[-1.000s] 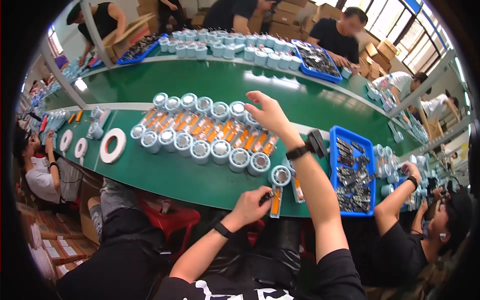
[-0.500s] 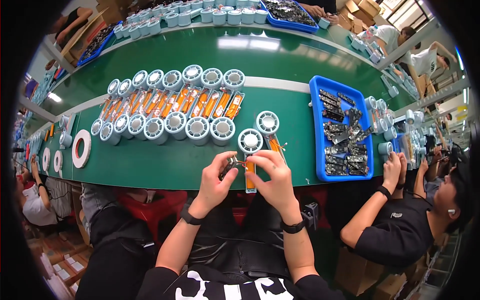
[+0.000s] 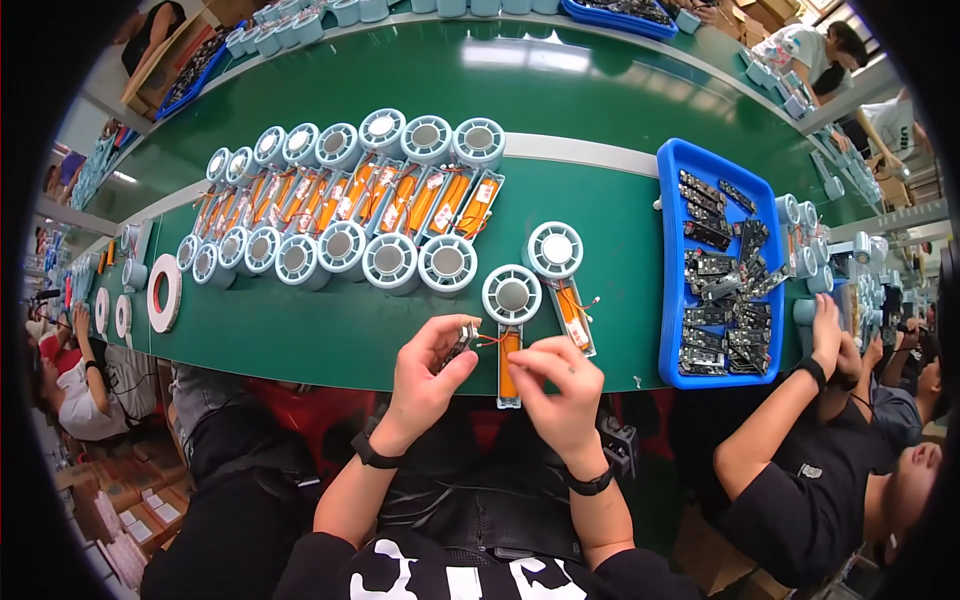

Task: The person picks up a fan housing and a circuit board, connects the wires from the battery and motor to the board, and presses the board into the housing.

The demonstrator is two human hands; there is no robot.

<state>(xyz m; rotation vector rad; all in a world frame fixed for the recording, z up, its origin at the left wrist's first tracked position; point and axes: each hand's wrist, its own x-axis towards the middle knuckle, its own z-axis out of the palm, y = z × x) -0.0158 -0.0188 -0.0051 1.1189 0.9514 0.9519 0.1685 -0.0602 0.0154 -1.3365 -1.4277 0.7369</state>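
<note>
My left hand (image 3: 420, 380) holds a small black circuit board (image 3: 457, 346) between thumb and fingers, just off the table's front edge. Thin red wires (image 3: 491, 341) run from the board toward the light-blue fan unit (image 3: 512, 294) in front of me. This unit has a round vented head and a narrow handle with an orange battery (image 3: 509, 375). My right hand (image 3: 562, 395) is pinched closed over the handle's right side; what its fingertips hold, if anything, is hidden. A second fan unit (image 3: 554, 250) lies just behind to the right, its battery and wire ends exposed.
Several similar fan units (image 3: 340, 245) lie in two rows at left. A blue tray (image 3: 668, 290) of circuit boards stands at right, near a co-worker's hands (image 3: 825, 335). White tape rolls (image 3: 165, 293) rest at far left. A metal rail (image 3: 570, 153) crosses the green table (image 3: 270, 340).
My right hand's fingers have drawn together and moved slightly down, uncovering more wire and battery. My left hand still holds the board. The whole view has shifted a little.
</note>
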